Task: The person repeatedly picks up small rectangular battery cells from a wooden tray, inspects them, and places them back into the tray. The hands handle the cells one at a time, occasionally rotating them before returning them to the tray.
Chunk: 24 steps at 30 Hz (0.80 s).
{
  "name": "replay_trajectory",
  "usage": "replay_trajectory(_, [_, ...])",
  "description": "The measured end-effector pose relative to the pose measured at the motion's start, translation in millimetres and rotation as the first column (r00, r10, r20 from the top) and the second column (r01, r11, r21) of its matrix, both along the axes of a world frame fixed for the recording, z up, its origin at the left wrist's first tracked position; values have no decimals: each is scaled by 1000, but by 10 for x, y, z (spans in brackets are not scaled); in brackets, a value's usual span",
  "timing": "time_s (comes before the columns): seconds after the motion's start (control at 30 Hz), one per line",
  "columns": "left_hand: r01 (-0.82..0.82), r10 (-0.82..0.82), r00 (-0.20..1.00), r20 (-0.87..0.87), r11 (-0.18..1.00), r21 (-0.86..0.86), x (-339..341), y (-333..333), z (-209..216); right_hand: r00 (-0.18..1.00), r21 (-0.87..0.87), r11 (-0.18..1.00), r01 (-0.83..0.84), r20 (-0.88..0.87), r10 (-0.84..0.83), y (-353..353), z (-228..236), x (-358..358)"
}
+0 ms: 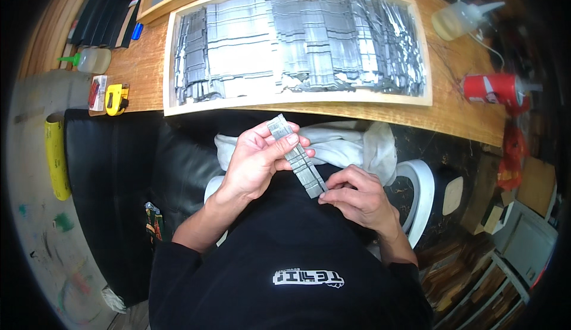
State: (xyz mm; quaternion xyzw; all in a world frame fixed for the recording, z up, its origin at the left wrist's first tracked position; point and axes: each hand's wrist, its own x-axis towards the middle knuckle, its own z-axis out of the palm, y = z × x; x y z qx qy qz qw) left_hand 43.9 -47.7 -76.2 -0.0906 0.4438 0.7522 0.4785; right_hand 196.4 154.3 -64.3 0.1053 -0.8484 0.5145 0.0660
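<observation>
Over my lap I hold a narrow grey strip (301, 166) with a streaked, pieced surface and dark lines running along and across it. It tilts from upper left to lower right. My left hand (253, 160) is closed round its upper part, the thumb lying on the face and the fingers behind. At the lower right end, the fingertips of my right hand (360, 199) are pinched together against the strip's edge. Just beyond my hands, a shallow wooden tray (297, 99) on the bench holds many similar thin grey strips (309, 38).
On the wooden bench (148, 95) stand a green-tipped bottle (94, 60), a yellow tape measure (116, 99), a squeeze bottle (458, 20) and a red can (491, 89). Another wooden tray (156, 0) lies behind. A pale cloth (351, 151) sits under the bench edge.
</observation>
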Motion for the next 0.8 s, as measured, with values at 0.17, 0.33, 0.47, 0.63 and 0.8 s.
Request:
replay_trajectory(0.17, [-121, 121, 992, -33, 993, 2, -1, -143, -114, 983, -220, 974, 51, 185, -10, -51, 23, 101])
replay_trajectory(0.33, [-223, 222, 973, -68, 975, -9, 12, -182, -167, 960, -248, 949, 194, 245, -132, -161, 24, 110])
replay_trajectory(0.47, [-276, 274, 960, -63, 961, -27, -6, -259, -192, 966, -313, 928, 201, 220, -135, -149, -1, 154])
replay_trajectory(0.63, [-136, 142, 988, -54, 986, 94, -18, -319, -293, 814, -724, 501, 474, 578, 65, -180, -145, 179])
replay_trajectory(0.8, [-54, 56, 998, -10, 987, 151, 79, -203, -219, 622, -735, 243, 634, 670, 406, -144, -232, 120])
